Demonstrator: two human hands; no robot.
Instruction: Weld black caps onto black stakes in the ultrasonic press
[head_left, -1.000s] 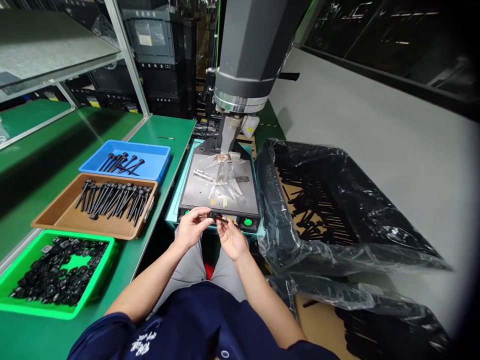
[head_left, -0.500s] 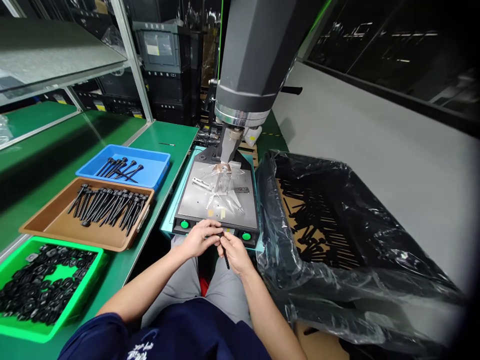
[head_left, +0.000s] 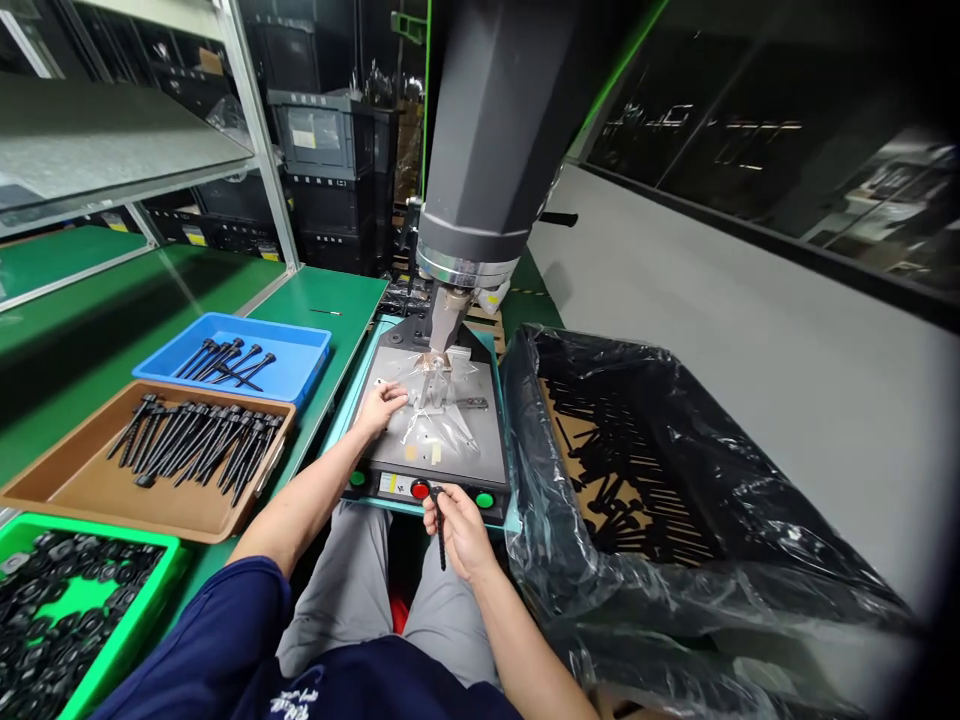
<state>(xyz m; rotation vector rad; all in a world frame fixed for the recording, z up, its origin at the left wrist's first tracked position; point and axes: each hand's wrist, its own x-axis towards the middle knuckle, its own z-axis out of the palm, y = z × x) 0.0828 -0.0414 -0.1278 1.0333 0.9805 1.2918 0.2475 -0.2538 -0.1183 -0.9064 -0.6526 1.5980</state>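
My right hand (head_left: 459,525) is closed on a black ribbed strap with a wide head (head_left: 441,540), held pointing down in front of the machine's button panel. My left hand (head_left: 381,408) reaches over the left side of the metal base plate (head_left: 382,450), its fingers loosely bent and apart, beside the small fixture (head_left: 433,388). I see nothing in it. Clear plastic film (head_left: 450,428) lies around the fixture. Just above stands the metal tip (head_left: 444,325) of the grey press head (head_left: 480,150).
On the green bench at left, a blue tray (head_left: 296,352) and a brown tray (head_left: 56,465) hold black straps; a green tray (head_left: 161,580) holds black round pieces. At right, a plastic-lined bin (head_left: 720,450) contains many straps. Green buttons (head_left: 485,500) and a red button (head_left: 420,489) line the panel.
My left hand has left the strap and moved forward and left over the base plate. My right hand keeps the strap, slightly lower. The view has shifted a little.
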